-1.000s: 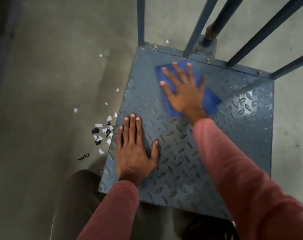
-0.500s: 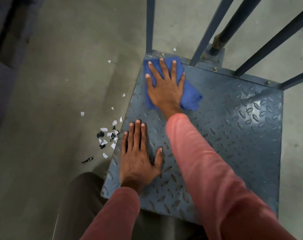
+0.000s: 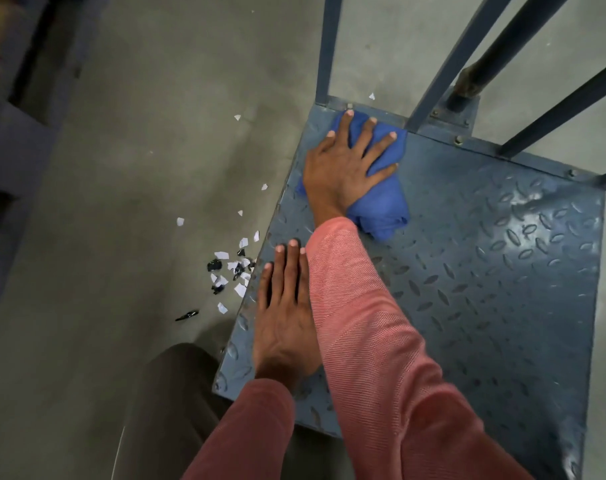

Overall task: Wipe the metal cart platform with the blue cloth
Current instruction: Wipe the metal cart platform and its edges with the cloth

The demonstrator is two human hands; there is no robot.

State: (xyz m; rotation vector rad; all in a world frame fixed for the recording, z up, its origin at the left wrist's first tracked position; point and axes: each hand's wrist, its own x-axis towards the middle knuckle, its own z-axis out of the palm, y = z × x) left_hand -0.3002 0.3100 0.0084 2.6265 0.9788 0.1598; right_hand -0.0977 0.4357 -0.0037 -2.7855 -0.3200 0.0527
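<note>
fig.: head view, wipe in progress.

right hand [image 3: 343, 168]: flat, fingers straight and spread, palm pressing down on the blue cloth [image 3: 381, 202]. nothing is gripped; the cloth is pinned under the hand, not pinched.

left hand [image 3: 284, 313]: flat on the metal cart platform [image 3: 485, 271] near its left edge, fingers straight and close together, holding nothing; reads as a brace. its thumb side is hidden by the right sleeve [image 3: 363, 323], which crosses over it.

cloth: bunched, at the far left corner of the platform, just beside the corner upright [image 3: 324, 46]. a fold sticks out on the thumb side, toward the centre.

platform: diamond-tread plate w/ a glossy patch at the far right, cause unclear. no obvious dirt shows on the plate, so wiped vs. unwiped areas can't be told apart by eye.

floor [image 3: 121, 168]: white and black scraps [image 3: 232, 268] lie just off the platform's left edge, near the left hand.

progress (judgement): mid-task. the cloth is working one corner; the centre, right side and near edge prob. need passes too, but how much is already done can't be read here.
</note>
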